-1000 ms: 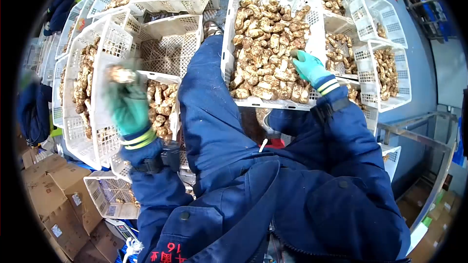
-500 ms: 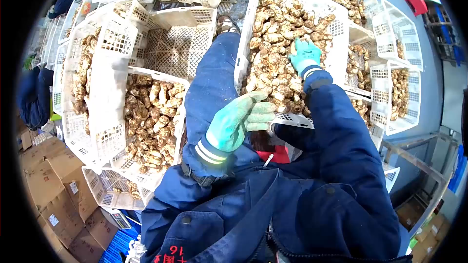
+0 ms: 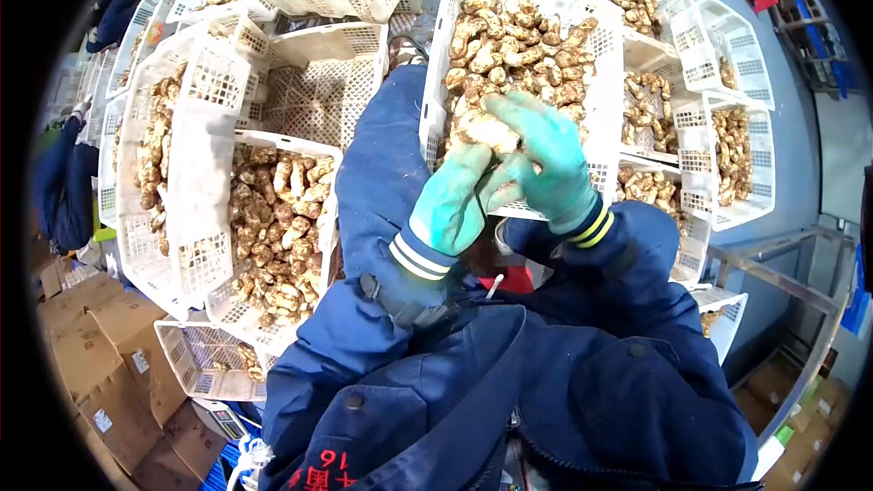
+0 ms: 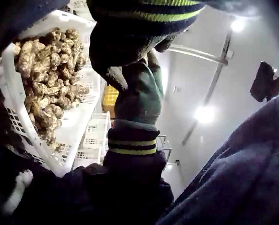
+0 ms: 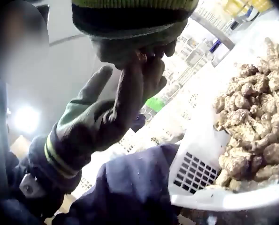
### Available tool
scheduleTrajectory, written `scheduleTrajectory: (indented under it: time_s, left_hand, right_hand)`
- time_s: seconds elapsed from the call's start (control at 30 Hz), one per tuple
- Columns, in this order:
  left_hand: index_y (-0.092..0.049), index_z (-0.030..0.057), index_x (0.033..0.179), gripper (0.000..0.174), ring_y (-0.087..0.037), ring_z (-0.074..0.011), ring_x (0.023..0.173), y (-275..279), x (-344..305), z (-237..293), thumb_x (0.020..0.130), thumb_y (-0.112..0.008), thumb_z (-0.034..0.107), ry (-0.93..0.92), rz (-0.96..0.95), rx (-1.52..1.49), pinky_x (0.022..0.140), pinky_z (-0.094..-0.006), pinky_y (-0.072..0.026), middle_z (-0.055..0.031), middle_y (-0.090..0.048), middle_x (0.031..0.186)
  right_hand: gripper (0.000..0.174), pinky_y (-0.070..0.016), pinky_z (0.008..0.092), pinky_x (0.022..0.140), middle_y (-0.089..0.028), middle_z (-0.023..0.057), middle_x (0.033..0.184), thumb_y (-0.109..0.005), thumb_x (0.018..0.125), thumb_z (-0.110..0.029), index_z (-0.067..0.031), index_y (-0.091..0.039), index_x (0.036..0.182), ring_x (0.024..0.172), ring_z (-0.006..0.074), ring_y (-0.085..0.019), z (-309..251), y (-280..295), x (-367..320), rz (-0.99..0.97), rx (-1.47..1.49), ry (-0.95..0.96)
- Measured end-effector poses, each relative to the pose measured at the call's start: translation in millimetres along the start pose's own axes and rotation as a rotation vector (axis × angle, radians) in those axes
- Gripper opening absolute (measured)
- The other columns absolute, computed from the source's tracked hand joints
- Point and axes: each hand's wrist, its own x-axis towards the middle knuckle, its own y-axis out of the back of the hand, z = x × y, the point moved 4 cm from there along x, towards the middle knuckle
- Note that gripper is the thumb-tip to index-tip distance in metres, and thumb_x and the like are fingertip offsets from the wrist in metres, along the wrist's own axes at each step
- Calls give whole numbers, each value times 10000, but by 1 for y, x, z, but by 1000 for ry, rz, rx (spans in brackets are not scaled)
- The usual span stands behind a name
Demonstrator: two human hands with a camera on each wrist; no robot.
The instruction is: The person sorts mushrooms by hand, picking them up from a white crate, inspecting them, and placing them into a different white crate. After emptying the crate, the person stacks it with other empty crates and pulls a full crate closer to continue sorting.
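Observation:
In the head view my two gloved hands meet over the front of a white crate (image 3: 432, 64) heaped with knobbly, soil-stained mushrooms (image 3: 523, 50). Between them is a thick pale mushroom (image 3: 491, 133). My left hand (image 3: 448, 205) holds it from the lower left, fingers at its near side. From the right, my right hand (image 3: 553, 162) pinches it, with fingers over its far side. Both gloves are turquoise. Each wrist view shows the hands close together, my right hand (image 4: 141, 96) and my left hand (image 5: 90, 117), with the mushroom mostly hidden behind the gloves.
Left of my leg stands a crate of mushrooms (image 3: 282, 227), with a bare-bottomed crate (image 3: 314, 95) beyond it. More crates with mushrooms (image 3: 650, 109) line the right side. A metal frame (image 3: 773, 273) stands at right; cardboard boxes (image 3: 118, 355) lie at lower left.
My left hand came from the left-hand crates, where it held a mushroom, to the middle, opening on the way. The right hand lifted from the heap, and both now hold a mushroom.

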Motion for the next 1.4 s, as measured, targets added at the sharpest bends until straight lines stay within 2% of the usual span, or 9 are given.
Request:
scheduleTrajectory:
  time_s: [0.13, 0.27, 0.4, 0.63, 0.73, 0.93, 1.03, 1.2, 1.4]
  left_hand:
    - [-413, 20, 1393, 442, -631, -274, 1077, -1, -5, 14, 982, -520, 144, -92, 56, 106, 869, -336, -557, -159, -588, 1224]
    - [-434, 22, 1392, 512, -661, -241, 989, 1, -17, 30, 917, -610, 94, -102, 151, 293, 818, -311, -571, -155, -634, 1129]
    - [-466, 2, 1369, 502, -657, -186, 934, -3, -20, 39, 900, -638, 55, -152, 269, 552, 785, -261, -548, -117, -659, 1051]
    - [-524, -3, 1347, 586, -599, -140, 1034, 2, -29, 63, 791, -696, -76, -500, 291, 1126, 883, -239, -483, -74, -612, 1217]
    - [-558, 5, 1319, 583, -601, -142, 1017, -16, -34, 74, 765, -722, -72, -606, 281, 1575, 895, -244, -471, -79, -600, 1250]
    - [-613, 12, 1242, 560, -615, -164, 978, -20, -35, 75, 711, -785, -37, -679, 341, 1676, 879, -266, -478, -85, -640, 1119]
    - [-630, 23, 1202, 516, -622, -184, 957, -15, -31, 69, 714, -792, -19, -688, 349, 1641, 856, -282, -490, -90, -642, 1104]
    - [-555, 6, 1286, 608, -599, -192, 1059, -8, -32, 61, 732, -802, 32, -525, 368, 1668, 924, -296, -484, -105, -603, 1213]
    - [-469, -33, 1367, 606, -529, -203, 1224, 10, -32, 45, 830, -716, 101, -284, 241, 898, 1008, -307, -451, -147, -537, 1342]
  right_hand:
    - [625, -428, 451, 989, -628, 134, 1235, -637, 704, 18, -27, -543, 1321, 1119, 371, -582, -30, -6, -11, -47, 206, -16]
    - [448, -437, 303, 999, -634, 170, 1219, -508, 921, -7, 28, -472, 1366, 1144, 183, -590, -5, 10, -26, 46, 455, -411]
    - [388, -454, 251, 928, -636, 147, 1210, -496, 984, -75, 25, -482, 1358, 1099, 164, -603, 45, 27, -47, 88, 550, -729]
    - [385, -435, 239, 955, -627, 135, 1198, -499, 974, -21, 51, -474, 1352, 1110, 176, -590, 78, 50, -62, 79, 488, -772]
    - [395, -432, 270, 976, -645, 131, 1195, -525, 1008, -186, 31, -506, 1337, 1098, 160, -597, 72, 44, -61, 38, 522, -789]
    - [343, -460, 188, 754, -657, 108, 1141, -555, 978, -147, 3, -570, 1286, 934, 89, -593, 42, 31, -45, -36, 534, -955]
    - [444, -452, 301, 991, -623, 149, 1230, -578, 958, -139, 28, -483, 1359, 1157, 194, -589, 15, 7, -28, -140, 603, -669]
    - [553, -433, 339, 1011, -595, 199, 1260, -645, 919, -199, 44, -450, 1376, 1197, 215, -562, -22, -44, -6, -217, 750, -534]
    - [486, -487, 394, 675, -654, 141, 856, -684, 832, -206, -37, -582, 1276, 768, 288, -632, -30, -26, 2, -171, 131, -236]
